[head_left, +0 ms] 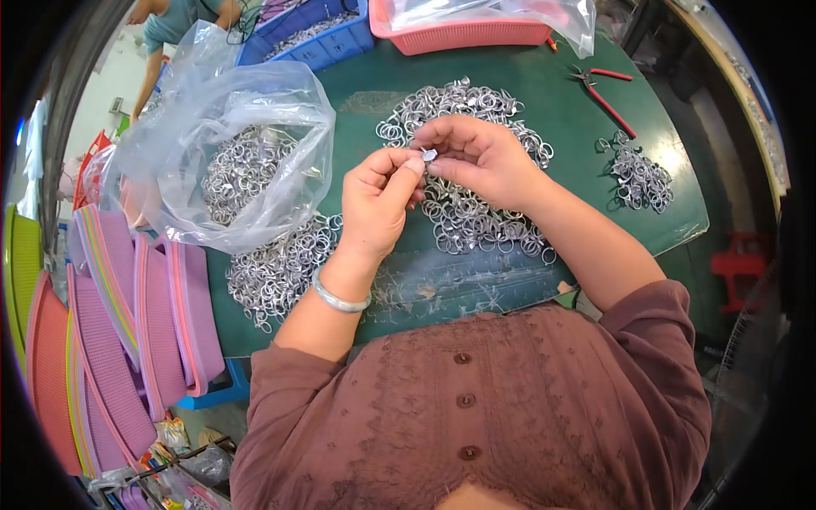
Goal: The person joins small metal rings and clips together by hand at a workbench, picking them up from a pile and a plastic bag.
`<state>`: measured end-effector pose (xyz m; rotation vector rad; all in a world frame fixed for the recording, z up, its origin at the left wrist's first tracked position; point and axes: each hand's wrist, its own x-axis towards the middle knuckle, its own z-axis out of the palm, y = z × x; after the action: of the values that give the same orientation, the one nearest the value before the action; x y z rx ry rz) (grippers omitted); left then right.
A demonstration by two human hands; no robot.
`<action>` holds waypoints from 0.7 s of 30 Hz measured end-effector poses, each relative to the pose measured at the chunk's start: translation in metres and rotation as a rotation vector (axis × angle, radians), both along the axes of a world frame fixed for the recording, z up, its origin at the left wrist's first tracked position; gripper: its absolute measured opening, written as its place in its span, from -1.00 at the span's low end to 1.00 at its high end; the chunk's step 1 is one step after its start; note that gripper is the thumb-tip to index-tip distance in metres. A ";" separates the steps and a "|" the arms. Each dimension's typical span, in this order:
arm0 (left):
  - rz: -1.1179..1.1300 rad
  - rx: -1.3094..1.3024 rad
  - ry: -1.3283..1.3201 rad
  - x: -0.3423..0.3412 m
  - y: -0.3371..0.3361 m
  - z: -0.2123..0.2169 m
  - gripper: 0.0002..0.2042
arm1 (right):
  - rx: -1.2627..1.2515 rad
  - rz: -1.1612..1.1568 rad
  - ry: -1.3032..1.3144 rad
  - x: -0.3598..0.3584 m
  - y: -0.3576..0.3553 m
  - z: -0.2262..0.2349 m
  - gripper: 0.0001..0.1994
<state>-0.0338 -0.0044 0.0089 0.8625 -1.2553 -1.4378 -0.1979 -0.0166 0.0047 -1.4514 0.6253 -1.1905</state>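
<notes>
Handwriting (316, 59) on blue bin (355, 41) beyond hands (374, 197)

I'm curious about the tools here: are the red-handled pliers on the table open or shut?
Open: the pliers lie with their red handles spread wide apart on the green table.

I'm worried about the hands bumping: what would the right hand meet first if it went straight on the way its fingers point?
Likely the small silver metal piece pinched by the left hand, then that hand itself; the right hand points leftward at both, though depth is unclear.
</notes>
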 end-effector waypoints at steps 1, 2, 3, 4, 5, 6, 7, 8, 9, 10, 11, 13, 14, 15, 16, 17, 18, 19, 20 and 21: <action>0.002 -0.014 -0.006 0.001 0.000 0.000 -0.91 | 0.016 0.035 0.003 -0.001 0.000 0.001 -0.68; 0.003 -0.007 0.000 0.002 0.001 -0.001 -0.91 | 0.023 0.036 0.010 -0.001 -0.001 0.001 -0.68; 0.003 -0.022 -0.025 0.003 0.001 -0.001 -0.91 | 0.009 0.051 -0.021 0.000 -0.001 0.000 -0.68; 0.003 -0.037 -0.051 0.004 0.002 -0.001 -0.92 | -0.006 0.066 -0.052 0.001 -0.002 -0.001 -0.69; 0.010 -0.045 -0.057 0.003 0.002 -0.001 -0.92 | 0.007 0.067 -0.053 0.001 -0.001 0.000 -0.69; 0.009 -0.043 -0.054 0.004 0.002 -0.001 -0.92 | 0.009 0.067 -0.051 0.001 -0.001 0.001 -0.69; 0.005 -0.013 -0.033 0.005 0.002 -0.001 -0.92 | 0.021 0.067 -0.037 0.002 -0.001 0.002 -0.70; 0.000 0.018 -0.013 0.005 0.001 -0.001 -0.91 | 0.033 0.067 -0.023 0.002 0.000 0.002 -0.70; 0.003 0.045 -0.007 0.005 0.001 -0.001 -0.90 | 0.026 0.070 -0.012 0.002 -0.001 0.001 -0.70; 0.003 0.046 -0.006 0.005 0.000 -0.001 -0.90 | 0.026 0.070 -0.012 0.002 -0.002 0.000 -0.70; -0.001 0.066 0.006 0.005 0.000 -0.001 -0.90 | 0.012 0.063 -0.009 0.002 -0.002 -0.001 -0.70; -0.005 0.085 0.019 0.005 -0.001 -0.001 -0.91 | -0.003 0.055 -0.006 0.002 -0.002 -0.002 -0.71; -0.007 0.095 0.026 0.005 -0.001 -0.001 -0.91 | -0.008 0.040 0.023 0.002 -0.002 -0.002 -0.70; -0.008 0.106 0.031 0.005 -0.002 -0.002 -0.91 | -0.011 0.027 0.052 0.002 -0.002 -0.002 -0.69; -0.008 0.106 0.032 0.005 -0.002 -0.003 -0.91 | -0.010 0.026 0.053 0.001 -0.001 -0.002 -0.69; -0.018 0.111 0.048 0.005 -0.003 -0.004 -0.91 | -0.047 -0.012 0.127 0.001 -0.001 -0.001 -0.69; -0.027 0.117 0.063 0.006 -0.003 -0.005 -0.91 | -0.084 -0.050 0.200 0.000 -0.001 -0.001 -0.69; -0.027 0.118 0.063 0.006 -0.003 -0.005 -0.91 | -0.083 -0.051 0.201 0.000 0.000 -0.001 -0.69; -0.029 0.129 0.065 0.006 -0.004 -0.005 -0.91 | -0.131 -0.074 0.226 0.001 0.000 -0.001 -0.69; -0.031 0.140 0.067 0.006 -0.004 -0.005 -0.92 | -0.178 -0.097 0.252 0.001 0.000 -0.002 -0.69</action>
<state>-0.0280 -0.0081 0.0040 0.8835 -1.1328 -1.5809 -0.1970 -0.0166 0.0031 -1.7560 0.7847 -1.1710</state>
